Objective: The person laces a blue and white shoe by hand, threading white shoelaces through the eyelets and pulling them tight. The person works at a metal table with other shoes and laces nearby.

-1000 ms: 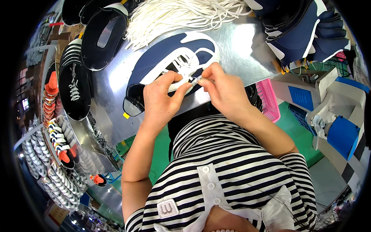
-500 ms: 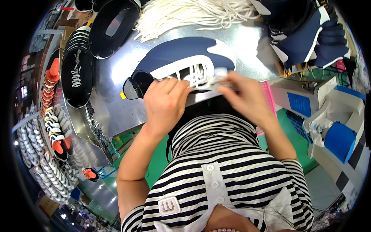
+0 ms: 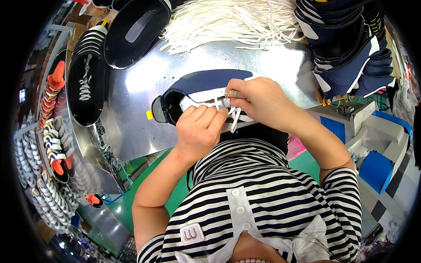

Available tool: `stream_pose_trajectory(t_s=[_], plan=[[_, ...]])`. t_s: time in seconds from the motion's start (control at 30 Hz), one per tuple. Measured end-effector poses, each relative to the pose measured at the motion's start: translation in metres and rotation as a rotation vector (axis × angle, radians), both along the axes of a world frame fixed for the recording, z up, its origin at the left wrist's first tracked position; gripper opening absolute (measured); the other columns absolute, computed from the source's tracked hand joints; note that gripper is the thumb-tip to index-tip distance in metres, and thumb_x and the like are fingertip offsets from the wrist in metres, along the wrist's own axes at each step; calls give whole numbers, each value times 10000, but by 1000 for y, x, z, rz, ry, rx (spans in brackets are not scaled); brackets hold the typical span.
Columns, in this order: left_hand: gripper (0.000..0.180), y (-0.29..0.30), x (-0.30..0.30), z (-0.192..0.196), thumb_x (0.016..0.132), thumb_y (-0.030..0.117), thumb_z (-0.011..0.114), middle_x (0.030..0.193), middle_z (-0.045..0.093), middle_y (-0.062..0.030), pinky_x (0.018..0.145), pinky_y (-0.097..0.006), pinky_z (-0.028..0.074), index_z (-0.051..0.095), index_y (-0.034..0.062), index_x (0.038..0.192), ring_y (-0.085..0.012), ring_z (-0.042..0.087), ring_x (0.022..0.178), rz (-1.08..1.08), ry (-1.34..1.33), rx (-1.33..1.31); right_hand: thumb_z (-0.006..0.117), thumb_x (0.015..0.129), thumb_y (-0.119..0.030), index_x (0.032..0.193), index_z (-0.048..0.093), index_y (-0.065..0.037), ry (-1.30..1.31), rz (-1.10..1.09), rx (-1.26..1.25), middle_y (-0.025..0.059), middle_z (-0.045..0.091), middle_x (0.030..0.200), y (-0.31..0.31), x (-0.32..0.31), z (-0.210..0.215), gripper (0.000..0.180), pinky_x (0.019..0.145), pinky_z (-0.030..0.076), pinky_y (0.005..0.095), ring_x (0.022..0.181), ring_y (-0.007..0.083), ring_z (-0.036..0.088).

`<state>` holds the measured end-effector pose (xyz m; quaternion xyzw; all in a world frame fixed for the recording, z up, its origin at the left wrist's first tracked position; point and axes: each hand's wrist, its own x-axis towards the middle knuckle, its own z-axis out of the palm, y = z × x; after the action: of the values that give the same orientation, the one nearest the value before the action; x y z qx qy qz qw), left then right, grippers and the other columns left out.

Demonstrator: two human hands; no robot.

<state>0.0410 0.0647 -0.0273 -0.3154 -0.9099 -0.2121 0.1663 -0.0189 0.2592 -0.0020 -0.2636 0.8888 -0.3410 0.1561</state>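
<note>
We log a navy-and-white shoe upper (image 3: 215, 79) on the metal worktop (image 3: 131, 125), close along its near edge, heel opening to the left, yellow tab (image 3: 149, 115) at that end; left hand (image 3: 199, 131) is closed with fingers curled, gripping the upper's near side, though we can't tell if lace is caught too; right hand (image 3: 265, 103) pinches a small tool (image 3: 236, 94) by its grey-brown handle, thin tip pointing left; white lace (image 3: 236, 122) hangs in a loop between the hands; white lace pile (image 3: 232, 22) at the far edge; navy uppers (image 3: 346, 61) stacked by the right edge; black upper (image 3: 87, 98) by the left edge.
</note>
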Motion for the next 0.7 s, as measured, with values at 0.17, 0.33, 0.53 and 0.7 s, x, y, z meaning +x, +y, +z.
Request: stream_pose_trajectory(t_s=[0.17,0.33,0.53,0.7], plan=[[169,-1,-6,2,736,46,761,674,536,-60,545,-344,411,653,42,867,-231,543,606,-46,-146,56,707,847,-99,1054,692,-68,-309,-200,-321,96,718,916,4,-3,-2,210,737,535,321,829,234,688],[157,0,-3,10,749,49,764,680,550,-73,548,-362,439,654,42,861,-258,561,600,-22,-214,92,627,941,-96,1068,694,-12,140,-457,-941,69,712,1027,75,-41,30,166,874,516,272,955,153,664],[429,0,-6,6,773,148,792,788,638,-97,618,-382,491,568,34,1121,-298,634,707,-10,-362,182,711,882,-109,1063,711,-28,-345,-347,-871,9,702,952,30,4,4,198,826,480,233,871,67,614],[723,-1,-5,20,903,294,716,1041,687,-214,785,-395,529,290,-12,1401,-377,671,940,277,-793,552,665,912,-51,985,686,-4,-390,-283,-652,6,682,915,5,10,-24,89,760,499,215,837,51,607]])
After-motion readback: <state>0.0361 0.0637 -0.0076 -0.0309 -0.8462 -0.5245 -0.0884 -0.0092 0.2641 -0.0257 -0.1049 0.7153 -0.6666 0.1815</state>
